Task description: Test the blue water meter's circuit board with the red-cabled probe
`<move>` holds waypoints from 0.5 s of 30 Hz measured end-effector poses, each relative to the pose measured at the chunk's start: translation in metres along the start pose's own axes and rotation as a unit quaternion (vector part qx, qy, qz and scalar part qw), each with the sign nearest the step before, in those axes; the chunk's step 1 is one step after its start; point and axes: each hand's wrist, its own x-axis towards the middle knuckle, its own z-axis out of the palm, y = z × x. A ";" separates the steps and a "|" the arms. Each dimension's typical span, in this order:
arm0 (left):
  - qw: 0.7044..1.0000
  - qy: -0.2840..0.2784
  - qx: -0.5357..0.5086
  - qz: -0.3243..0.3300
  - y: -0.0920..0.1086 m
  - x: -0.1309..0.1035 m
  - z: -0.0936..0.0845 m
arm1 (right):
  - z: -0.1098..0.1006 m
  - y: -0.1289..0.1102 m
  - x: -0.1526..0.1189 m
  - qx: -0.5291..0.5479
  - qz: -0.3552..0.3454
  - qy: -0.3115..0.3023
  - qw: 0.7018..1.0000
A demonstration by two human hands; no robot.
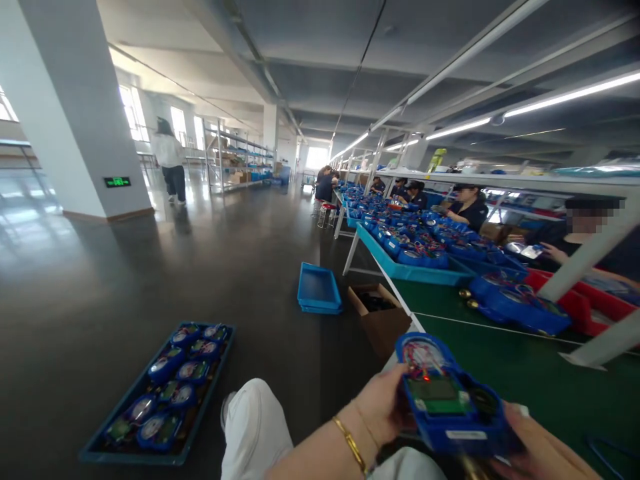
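Note:
Over my lap at the table's edge, my left hand (383, 400) and my right hand (537, 437) are closed round opposite sides of a blue meter (443, 397). Its face is uncovered, showing a green circuit board with a grey display, red wires and a small lit red light. A white label runs along its near side, and a brass-coloured part shows blurred underneath. Some of my right fingers are hidden behind the housing. Just beyond it, more blue meters (520, 300) with brass fittings lie on the green tabletop (450, 323).
Blue trays (400, 267) full of meters line the table. On the floor are a tray of meters (207, 393), stacked blue trays (319, 287) and a cardboard box (380, 320). A white post (590, 247) rises by a red bin (580, 293). Co-workers sit opposite; one person walks far left.

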 end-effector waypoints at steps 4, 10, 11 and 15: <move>0.993 0.027 -0.101 0.052 0.054 -0.013 -0.065 | 0.107 -0.023 0.029 -0.039 -0.015 -0.068 0.997; 0.952 0.196 -0.197 0.126 0.117 0.012 -0.173 | 0.229 0.014 0.141 0.026 0.089 -0.105 0.990; 0.944 0.225 -0.203 0.131 0.126 0.020 -0.189 | 0.247 0.023 0.165 0.025 0.105 -0.105 0.989; 0.917 0.307 -0.216 0.135 0.152 0.062 -0.245 | 0.317 0.057 0.272 0.029 0.155 -0.106 0.982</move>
